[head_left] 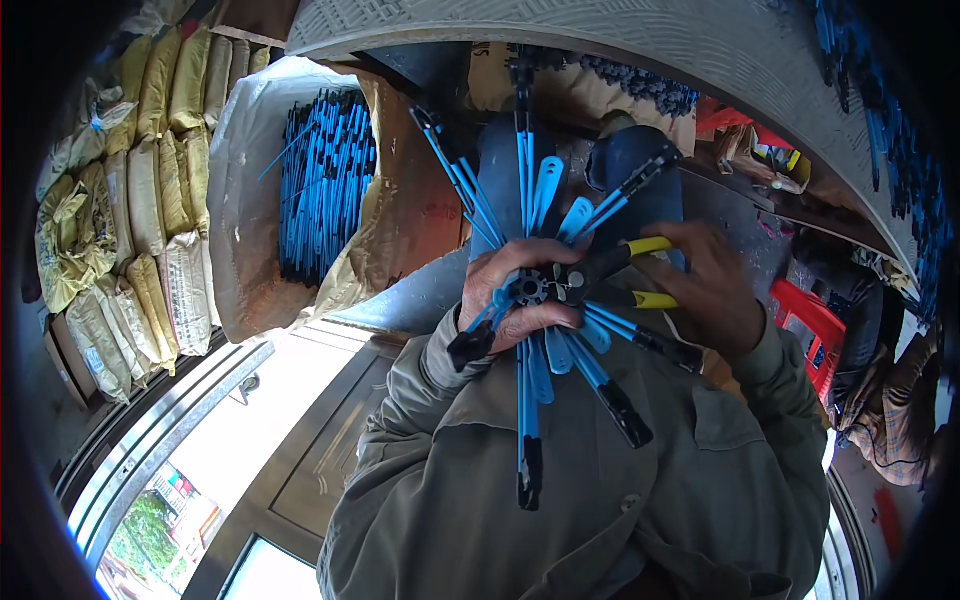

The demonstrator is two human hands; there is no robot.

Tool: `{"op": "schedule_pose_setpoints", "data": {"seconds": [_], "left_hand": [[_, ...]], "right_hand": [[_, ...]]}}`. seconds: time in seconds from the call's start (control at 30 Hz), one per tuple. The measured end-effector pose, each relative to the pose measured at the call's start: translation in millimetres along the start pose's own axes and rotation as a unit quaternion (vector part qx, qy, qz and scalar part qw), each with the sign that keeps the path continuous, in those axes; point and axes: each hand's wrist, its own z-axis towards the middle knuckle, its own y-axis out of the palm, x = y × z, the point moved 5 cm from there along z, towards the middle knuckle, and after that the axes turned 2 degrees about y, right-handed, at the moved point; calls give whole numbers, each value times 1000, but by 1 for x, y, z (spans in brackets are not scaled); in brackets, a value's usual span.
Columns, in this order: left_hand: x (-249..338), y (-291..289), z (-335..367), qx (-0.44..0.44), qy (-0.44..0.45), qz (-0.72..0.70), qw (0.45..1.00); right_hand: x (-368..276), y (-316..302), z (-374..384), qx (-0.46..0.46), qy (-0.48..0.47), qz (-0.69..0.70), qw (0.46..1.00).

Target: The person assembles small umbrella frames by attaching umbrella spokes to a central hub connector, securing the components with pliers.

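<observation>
Above my lap is a spoked thing: blue rods and flat blue strips with black clip-like ends point(533, 465) fan out around a round dark hub point(530, 288). My left hand point(497, 268) is closed around it near the hub, with thumb and fingers on either side. From the right, my right hand point(712, 285) grips pliers point(600, 272) with black and yellow handles. The handles are spread apart. The plier head lies against or just beside the hub; whether its jaws pinch anything is not visible.
An open sack-lined box point(250, 200) at the left holds many blue rods with black ends. Stacked yellowish packages point(145, 200) stand farther left. A curved grey tabletop point(640, 30) spans the far side, with dark blue pieces at its right. A red plastic container point(815, 330) lies at the right.
</observation>
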Motion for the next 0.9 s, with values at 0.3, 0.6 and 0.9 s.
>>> {"op": "schedule_pose_setpoints", "data": {"seconds": [0.3,0.6,0.9], "left_hand": [[-2,2,-3,60,-25,-12,998],[3,4,-4,74,-5,23,997],[7,2,-3,80,20,7,997]], "right_hand": [[13,32,3,36,4,-29,999],[18,-3,21,47,-91,-176,979],[16,4,22,37,-109,-162,980]]}}
